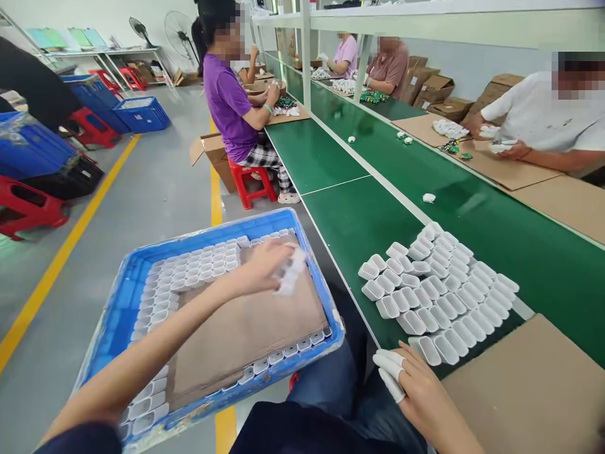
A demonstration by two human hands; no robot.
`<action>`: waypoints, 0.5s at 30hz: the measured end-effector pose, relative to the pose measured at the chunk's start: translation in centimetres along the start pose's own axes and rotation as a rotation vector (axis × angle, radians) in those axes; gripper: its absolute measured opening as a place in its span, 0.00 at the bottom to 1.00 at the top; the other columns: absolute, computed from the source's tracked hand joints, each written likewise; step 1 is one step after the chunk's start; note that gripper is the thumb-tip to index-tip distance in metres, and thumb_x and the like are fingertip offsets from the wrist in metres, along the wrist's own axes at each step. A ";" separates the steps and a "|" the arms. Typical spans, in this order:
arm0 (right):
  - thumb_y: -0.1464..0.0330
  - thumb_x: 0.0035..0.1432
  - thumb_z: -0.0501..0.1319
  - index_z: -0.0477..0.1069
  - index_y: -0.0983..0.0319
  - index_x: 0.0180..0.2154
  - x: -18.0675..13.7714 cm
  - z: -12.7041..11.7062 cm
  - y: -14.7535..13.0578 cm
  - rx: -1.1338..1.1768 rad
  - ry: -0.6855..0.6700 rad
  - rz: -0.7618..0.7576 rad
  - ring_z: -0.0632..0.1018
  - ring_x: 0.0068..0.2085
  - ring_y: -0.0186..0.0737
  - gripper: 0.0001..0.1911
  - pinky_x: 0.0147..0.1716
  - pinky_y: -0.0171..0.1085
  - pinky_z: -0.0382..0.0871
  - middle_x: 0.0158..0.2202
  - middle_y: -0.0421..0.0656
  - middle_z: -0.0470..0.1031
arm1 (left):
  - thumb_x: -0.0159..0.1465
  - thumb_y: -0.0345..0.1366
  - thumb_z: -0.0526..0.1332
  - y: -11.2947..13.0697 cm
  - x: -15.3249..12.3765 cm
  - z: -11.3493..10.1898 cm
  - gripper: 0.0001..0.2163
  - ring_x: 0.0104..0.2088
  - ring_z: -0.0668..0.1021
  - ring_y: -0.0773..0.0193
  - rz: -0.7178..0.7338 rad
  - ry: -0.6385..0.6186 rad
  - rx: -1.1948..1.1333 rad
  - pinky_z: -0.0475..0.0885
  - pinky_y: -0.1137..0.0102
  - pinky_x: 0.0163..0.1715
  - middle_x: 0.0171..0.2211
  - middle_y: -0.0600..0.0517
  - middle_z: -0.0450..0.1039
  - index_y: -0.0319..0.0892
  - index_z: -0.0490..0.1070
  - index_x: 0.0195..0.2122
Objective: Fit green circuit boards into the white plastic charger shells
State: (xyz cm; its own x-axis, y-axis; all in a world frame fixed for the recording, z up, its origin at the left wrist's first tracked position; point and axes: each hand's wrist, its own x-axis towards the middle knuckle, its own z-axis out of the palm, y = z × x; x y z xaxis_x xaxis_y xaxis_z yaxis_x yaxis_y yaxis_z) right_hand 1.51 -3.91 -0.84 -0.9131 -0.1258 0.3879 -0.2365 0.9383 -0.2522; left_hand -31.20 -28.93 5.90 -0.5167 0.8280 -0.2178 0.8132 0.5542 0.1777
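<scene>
My left hand (pixel 265 263) is closed on a short row of white plastic housings (pixel 292 274), somewhat blurred, above the cardboard sheet (pixel 255 328) inside a blue crate (pixel 338 331). White housings (pixel 208 261) stand in rows along the crate's far and left sides, with more showing beyond the sheet's near edge. Over the near edge of the green table, my right hand (pixel 423 391) has its fingers stretched out, holding nothing visible; white covers sit on some of its fingers. Just beyond it, many open white housings (pixel 439 287) lie grouped on the table.
A cardboard sheet (pixel 529 384) covers the table's near right part. Small white parts (pixel 428 198) lie on the green belt (pixel 472 208). A person in purple (pixel 227 107) sits ahead on a red stool (pixel 250 183); another in white (pixel 543 126) works opposite. Blue crates (pixel 142 113) stand left.
</scene>
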 end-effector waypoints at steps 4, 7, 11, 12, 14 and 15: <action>0.77 0.64 0.51 0.71 0.60 0.53 0.2 -0.7 -0.6 -0.002 0.065 -0.069 0.82 0.42 0.41 0.19 0.51 0.47 0.77 0.40 0.46 0.81 | 0.50 0.18 0.60 7.2 14.1 -1.9 0.32 0.62 0.59 0.42 0.275 0.007 0.044 0.61 0.47 0.57 0.60 0.44 0.65 0.45 0.62 0.56; 0.77 0.62 0.51 0.69 0.63 0.54 -1.7 -0.6 -0.3 -0.043 0.095 -0.094 0.82 0.41 0.42 0.20 0.48 0.44 0.78 0.39 0.46 0.82 | 0.48 0.15 0.60 11.4 20.1 -1.4 0.31 0.58 0.65 0.40 0.412 -0.027 0.080 0.65 0.47 0.52 0.57 0.41 0.68 0.43 0.65 0.54; 0.77 0.63 0.51 0.68 0.61 0.56 -5.3 1.2 -0.2 -0.068 0.102 0.003 0.83 0.40 0.42 0.22 0.46 0.44 0.79 0.39 0.45 0.82 | 0.50 0.14 0.59 14.2 21.5 0.7 0.34 0.52 0.73 0.50 0.605 -0.041 0.061 0.70 0.59 0.47 0.58 0.44 0.68 0.46 0.63 0.57; 0.77 0.64 0.50 0.68 0.60 0.57 -5.7 1.8 -0.4 -0.048 0.110 0.036 0.83 0.40 0.43 0.22 0.46 0.45 0.79 0.39 0.45 0.82 | 0.51 0.14 0.58 14.3 21.2 1.0 0.35 0.52 0.74 0.51 0.635 -0.021 0.044 0.70 0.61 0.47 0.61 0.43 0.64 0.46 0.61 0.59; 0.77 0.66 0.51 0.67 0.59 0.59 -5.8 2.8 -0.9 0.016 0.135 0.076 0.83 0.42 0.44 0.22 0.46 0.47 0.79 0.40 0.45 0.82 | 0.53 0.14 0.57 13.7 20.0 0.9 0.37 0.54 0.74 0.51 0.652 0.040 -0.002 0.69 0.61 0.49 0.66 0.40 0.56 0.45 0.56 0.63; 0.77 0.65 0.52 0.66 0.58 0.60 -5.5 3.2 -1.1 0.054 0.149 0.073 0.83 0.42 0.46 0.23 0.46 0.48 0.79 0.40 0.45 0.82 | 0.55 0.15 0.57 12.9 19.1 0.6 0.36 0.56 0.73 0.51 0.639 0.072 -0.029 0.68 0.60 0.51 0.67 0.39 0.54 0.45 0.54 0.64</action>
State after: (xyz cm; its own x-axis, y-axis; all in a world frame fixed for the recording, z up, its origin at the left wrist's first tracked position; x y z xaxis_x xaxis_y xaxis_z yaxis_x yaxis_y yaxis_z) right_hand 5.75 -5.28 -5.59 -0.8702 -0.0054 0.4926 -0.1925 0.9242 -0.3300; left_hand -30.43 -5.98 3.47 0.0498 0.9987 0.0045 0.9595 -0.0491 0.2774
